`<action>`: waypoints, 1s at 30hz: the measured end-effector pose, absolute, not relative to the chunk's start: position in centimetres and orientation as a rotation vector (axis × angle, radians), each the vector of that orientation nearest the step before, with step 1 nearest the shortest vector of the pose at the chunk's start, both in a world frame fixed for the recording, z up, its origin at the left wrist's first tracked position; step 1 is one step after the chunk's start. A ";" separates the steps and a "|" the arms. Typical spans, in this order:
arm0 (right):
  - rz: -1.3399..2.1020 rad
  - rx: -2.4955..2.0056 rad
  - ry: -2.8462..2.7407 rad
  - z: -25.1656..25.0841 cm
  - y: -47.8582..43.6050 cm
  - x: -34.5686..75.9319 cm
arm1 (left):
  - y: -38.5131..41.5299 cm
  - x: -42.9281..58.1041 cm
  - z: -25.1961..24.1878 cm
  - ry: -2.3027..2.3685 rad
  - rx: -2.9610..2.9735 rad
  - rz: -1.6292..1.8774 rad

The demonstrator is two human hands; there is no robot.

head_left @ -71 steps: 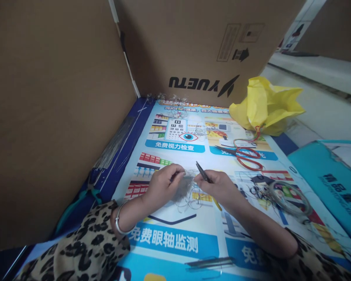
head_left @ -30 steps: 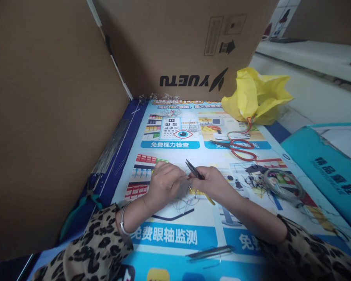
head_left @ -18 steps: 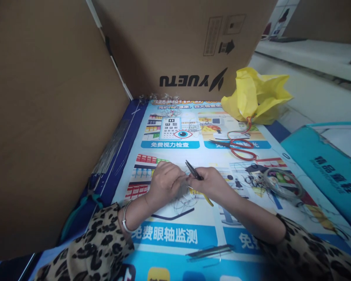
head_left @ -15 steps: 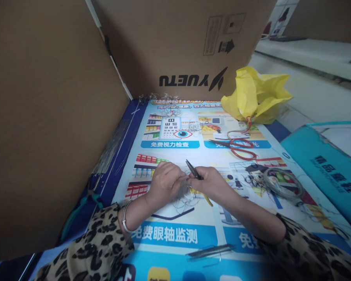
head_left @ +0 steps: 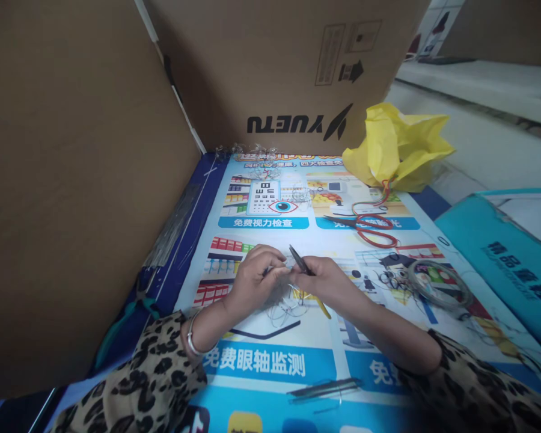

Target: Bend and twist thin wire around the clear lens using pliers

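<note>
My right hand [head_left: 318,278] is closed around yellow-handled pliers [head_left: 300,261], whose dark jaws point up and away to the left. Close beside it, my left hand [head_left: 259,275] pinches thin wire, its fingertips almost meeting the right ones. Below both hands, a loose tangle of thin looped wire [head_left: 285,310] hangs or lies over the printed sheet; which of the two I cannot tell. Where exactly the wire passes between the fingers is too small to make out.
Red-handled scissors [head_left: 373,230] lie ahead to the right, near a yellow bag [head_left: 394,147]. A wire coil [head_left: 439,284] is on the right. Dark thin rods [head_left: 325,388] lie in front. Teal-handled pliers [head_left: 137,305] and straight wires [head_left: 174,231] sit left, by a cardboard wall [head_left: 72,180].
My left hand has turned a little and its fingers have shifted their pinch. The right hand with the pliers stays nearly in place.
</note>
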State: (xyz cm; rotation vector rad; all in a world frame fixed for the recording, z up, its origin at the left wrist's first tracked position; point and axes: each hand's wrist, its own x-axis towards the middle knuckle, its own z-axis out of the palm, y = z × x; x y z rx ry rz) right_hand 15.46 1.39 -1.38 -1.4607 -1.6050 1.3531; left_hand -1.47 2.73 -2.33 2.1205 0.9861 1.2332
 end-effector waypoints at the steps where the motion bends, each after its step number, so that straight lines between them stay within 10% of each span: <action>1: 1.354 -1.458 -1.607 -1.4 1.4 15.5 | 2.7 -1.5 -2.3 0.985 2.093 1.219; 30: 1.153 -1.528 -1.569 -2.0 1.1 14.4 | 2.9 -1.4 -2.7 1.076 2.228 1.219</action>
